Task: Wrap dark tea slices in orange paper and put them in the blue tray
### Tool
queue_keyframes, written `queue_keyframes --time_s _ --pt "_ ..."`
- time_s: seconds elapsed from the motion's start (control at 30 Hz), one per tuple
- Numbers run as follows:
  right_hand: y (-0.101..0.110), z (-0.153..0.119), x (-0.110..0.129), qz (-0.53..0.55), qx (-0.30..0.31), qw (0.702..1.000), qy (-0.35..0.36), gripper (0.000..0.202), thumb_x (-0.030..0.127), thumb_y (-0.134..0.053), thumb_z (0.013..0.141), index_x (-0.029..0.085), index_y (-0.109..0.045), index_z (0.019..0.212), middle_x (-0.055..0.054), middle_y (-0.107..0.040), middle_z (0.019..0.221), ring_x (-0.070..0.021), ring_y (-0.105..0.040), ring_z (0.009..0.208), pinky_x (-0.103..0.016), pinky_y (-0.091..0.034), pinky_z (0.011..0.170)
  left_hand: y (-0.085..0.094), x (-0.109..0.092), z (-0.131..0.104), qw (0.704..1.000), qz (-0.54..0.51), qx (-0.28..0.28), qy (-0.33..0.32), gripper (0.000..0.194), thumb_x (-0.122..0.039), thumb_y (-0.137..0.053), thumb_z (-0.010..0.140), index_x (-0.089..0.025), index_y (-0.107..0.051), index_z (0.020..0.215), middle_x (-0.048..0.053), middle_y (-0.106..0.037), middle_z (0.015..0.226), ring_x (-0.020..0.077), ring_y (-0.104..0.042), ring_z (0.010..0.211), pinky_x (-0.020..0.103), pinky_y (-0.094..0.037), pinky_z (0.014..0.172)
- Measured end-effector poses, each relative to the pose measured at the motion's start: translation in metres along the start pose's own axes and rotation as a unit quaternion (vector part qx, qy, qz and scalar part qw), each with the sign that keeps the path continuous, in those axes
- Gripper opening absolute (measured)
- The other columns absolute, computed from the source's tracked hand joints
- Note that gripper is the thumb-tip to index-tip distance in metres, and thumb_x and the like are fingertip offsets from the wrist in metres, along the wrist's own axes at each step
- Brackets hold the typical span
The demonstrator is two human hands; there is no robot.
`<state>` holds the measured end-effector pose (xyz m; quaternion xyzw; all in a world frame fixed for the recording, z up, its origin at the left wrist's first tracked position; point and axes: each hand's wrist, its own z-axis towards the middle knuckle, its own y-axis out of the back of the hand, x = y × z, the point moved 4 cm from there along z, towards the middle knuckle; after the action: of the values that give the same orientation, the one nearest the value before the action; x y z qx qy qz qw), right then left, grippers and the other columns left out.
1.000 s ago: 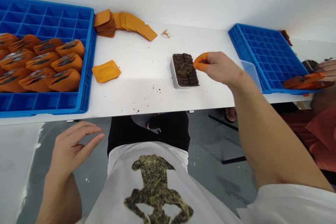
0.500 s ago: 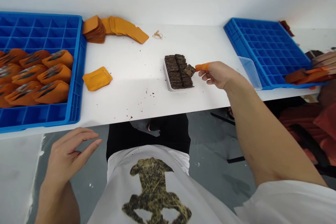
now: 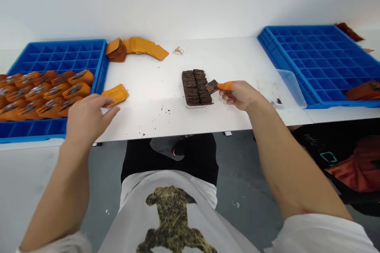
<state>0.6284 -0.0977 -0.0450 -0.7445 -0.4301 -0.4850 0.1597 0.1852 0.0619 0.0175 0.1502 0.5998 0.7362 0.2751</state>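
My right hand (image 3: 239, 94), with orange finger covers, pinches a thin dark brown square piece (image 3: 212, 86) at the right edge of a white tray (image 3: 199, 106). Tight rows of similar dark squares (image 3: 192, 87) fill that tray. My left hand (image 3: 89, 116) is empty, thumb and fingers apart, just short of a small stack of orange-yellow pouches (image 3: 116, 94) on the white table. To its left is a blue divided crate (image 3: 102, 75) where several orange pouches (image 3: 61, 89) stand with their mouths agape and dark contents showing.
More flat orange pouches (image 3: 145, 47) lie fanned near the wall, beside loose rubber bands (image 3: 178, 51). Dark crumbs dot the white table (image 3: 148, 83). At right are a clear plastic lid (image 3: 292, 87) and another blue divided crate (image 3: 314, 63) with a brown-orange pouch (image 3: 363, 91).
My left hand has risen from below the table edge to beside the small pouch stack. The right hand still pinches the dark square near the tray. The view has shifted slightly.
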Motion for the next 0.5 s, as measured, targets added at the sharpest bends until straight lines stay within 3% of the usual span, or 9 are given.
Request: queue_keyframes --time_s 0.13,0.2,0.37,0.5 --pt "0.004 0.000 -0.006 0.018 0.027 0.999 -0.001 0.024 0.015 -0.078 0.093 0.017 -0.061 0.077 0.000 -0.057 0.063 -0.0067 -0.039 0.049 -0.022 -0.020 0.040 -0.031 0.007 0.073 0.964 0.124 0.228 0.050 0.058 -0.051 -0.074 0.090 -0.015 -0.077 0.135 0.020 -0.078 0.136 0.0453 -0.071 0.124 0.047 -0.055 0.097" --pt "0.006 0.000 -0.009 0.023 0.040 0.999 -0.001 0.026 0.016 -0.082 0.091 0.017 -0.061 0.075 -0.001 -0.056 0.062 -0.0069 -0.039 0.049 -0.022 -0.020 0.041 -0.040 0.017 0.090 0.946 0.133 0.284 0.077 0.059 -0.054 -0.076 0.086 -0.018 -0.079 0.133 0.019 -0.079 0.136 0.0462 -0.071 0.125 0.045 -0.055 0.097" --pt "0.012 0.001 -0.014 0.035 0.068 0.997 0.002 0.032 0.019 -0.091 0.083 0.018 -0.061 0.071 -0.001 -0.057 0.061 -0.0071 -0.040 0.050 -0.023 -0.021 0.042 -0.042 0.038 0.098 0.945 0.108 0.297 0.087 0.046 -0.055 -0.072 0.086 -0.029 -0.086 0.121 0.010 -0.084 0.124 0.0398 -0.073 0.115 0.040 -0.052 0.093" --pt "0.015 -0.006 -0.016 0.053 0.071 0.996 0.020 0.032 0.020 -0.091 0.083 0.018 -0.062 0.071 -0.001 -0.058 0.063 -0.0074 -0.042 0.052 -0.023 -0.023 0.044 -0.045 0.046 0.101 0.952 0.100 0.289 0.026 0.031 -0.043 -0.065 0.093 -0.021 -0.086 0.098 0.011 -0.080 0.093 0.0312 -0.070 0.088 0.040 -0.050 0.089"
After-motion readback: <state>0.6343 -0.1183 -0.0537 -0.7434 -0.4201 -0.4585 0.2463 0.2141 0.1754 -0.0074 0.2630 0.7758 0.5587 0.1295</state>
